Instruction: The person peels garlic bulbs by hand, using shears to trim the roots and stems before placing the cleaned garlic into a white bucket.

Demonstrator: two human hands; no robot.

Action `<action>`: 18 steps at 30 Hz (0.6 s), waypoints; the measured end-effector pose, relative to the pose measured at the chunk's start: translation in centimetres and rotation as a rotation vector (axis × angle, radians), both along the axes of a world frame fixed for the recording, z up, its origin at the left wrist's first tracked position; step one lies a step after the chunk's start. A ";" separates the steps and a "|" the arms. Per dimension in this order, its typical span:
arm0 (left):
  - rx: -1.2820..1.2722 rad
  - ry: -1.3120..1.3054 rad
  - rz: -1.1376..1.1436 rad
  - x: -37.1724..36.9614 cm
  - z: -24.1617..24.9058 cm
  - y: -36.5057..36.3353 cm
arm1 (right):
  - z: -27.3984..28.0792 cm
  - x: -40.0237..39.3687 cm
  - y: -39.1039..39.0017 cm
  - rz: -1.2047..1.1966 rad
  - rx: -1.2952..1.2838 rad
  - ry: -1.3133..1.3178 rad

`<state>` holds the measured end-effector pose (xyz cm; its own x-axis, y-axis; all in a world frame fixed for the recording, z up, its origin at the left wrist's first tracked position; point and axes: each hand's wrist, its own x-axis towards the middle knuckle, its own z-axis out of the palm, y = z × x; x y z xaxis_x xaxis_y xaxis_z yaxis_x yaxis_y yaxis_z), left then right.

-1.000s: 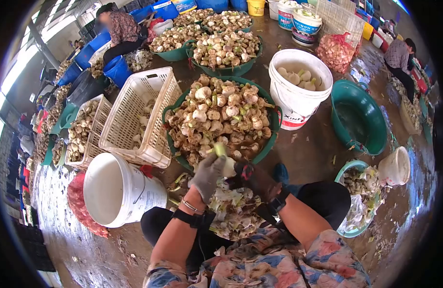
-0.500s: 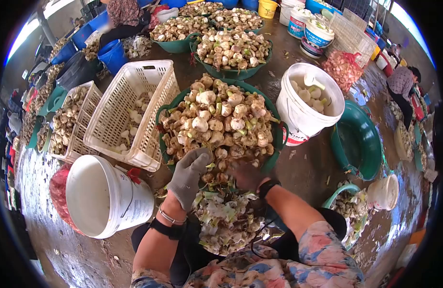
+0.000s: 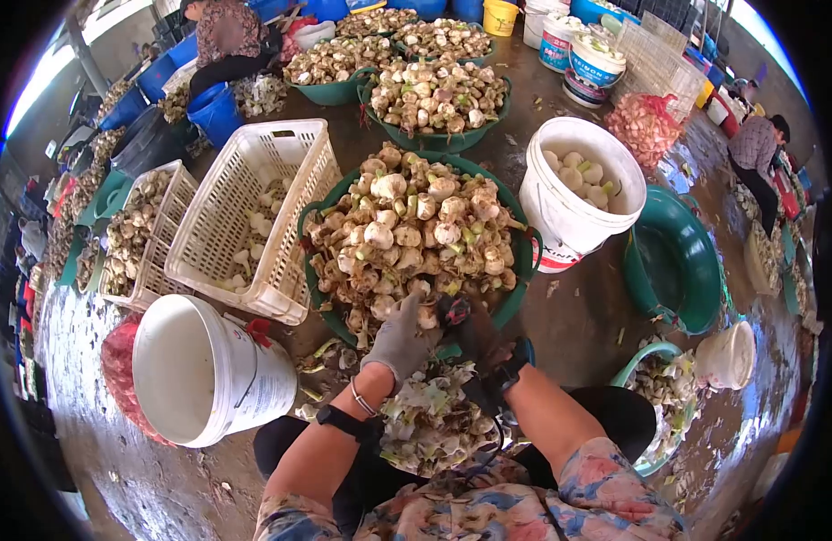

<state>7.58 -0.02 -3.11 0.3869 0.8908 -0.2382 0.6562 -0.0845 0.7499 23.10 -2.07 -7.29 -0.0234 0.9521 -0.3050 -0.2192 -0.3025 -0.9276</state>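
A green tub (image 3: 527, 288) heaped with untrimmed garlic bulbs (image 3: 407, 236) stands in front of me. At its near rim, my left hand (image 3: 399, 341) in a grey glove has its fingers closed around a garlic bulb (image 3: 427, 317). Close beside it, my right hand (image 3: 481, 335), in a dark glove, grips a black and red tool (image 3: 454, 309) whose working end I cannot make out. A dark cord hangs below the right wrist. Under both hands lies a pile of garlic skins and stalk trimmings (image 3: 429, 419).
Left are a white bucket (image 3: 262, 379) and a white crate (image 3: 186, 239) holding some bulbs. Right are a white bucket (image 3: 537, 203) of peeled-looking bulbs and a green basin (image 3: 646, 279). More garlic tubs (image 3: 443, 142) stand behind. Other people (image 3: 231, 45) sit farther off.
My left hand has moved right and slightly down, towards my right hand. The right hand was blurred before; the red and black tool now shows in it.
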 end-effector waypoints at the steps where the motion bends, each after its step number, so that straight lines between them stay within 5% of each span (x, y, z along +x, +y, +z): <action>1: 0.084 -0.028 -0.037 0.0 0.1 -0.5 | 0.7 -0.1 -0.5 -0.050 -0.003 0.031; 5: 0.052 -0.107 -0.026 -0.5 -0.1 -2.3 | 0.4 1.0 -2.1 0.063 0.233 -0.142; 8: 0.064 -0.207 -0.015 -1.0 -0.6 -3.2 | 0.4 1.1 -2.9 0.090 0.155 -0.330; 12: 0.094 -0.215 -0.029 -1.7 -0.3 -4.8 | 2.3 0.5 -5.1 0.124 0.218 -0.182; 15: -0.085 -0.418 0.031 -2.3 -0.1 -5.9 | -3.2 -0.1 -4.8 0.090 0.545 -0.290; 18: -0.398 -0.738 0.250 -3.1 0.6 -7.0 | -6.2 -1.0 -5.1 -0.064 0.451 -0.383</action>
<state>4.49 -7.01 -2.54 0.3696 0.8740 -0.3154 -0.0437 0.3555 0.9337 22.15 -7.19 -13.48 0.0703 0.9855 0.1545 0.1515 0.1425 -0.9781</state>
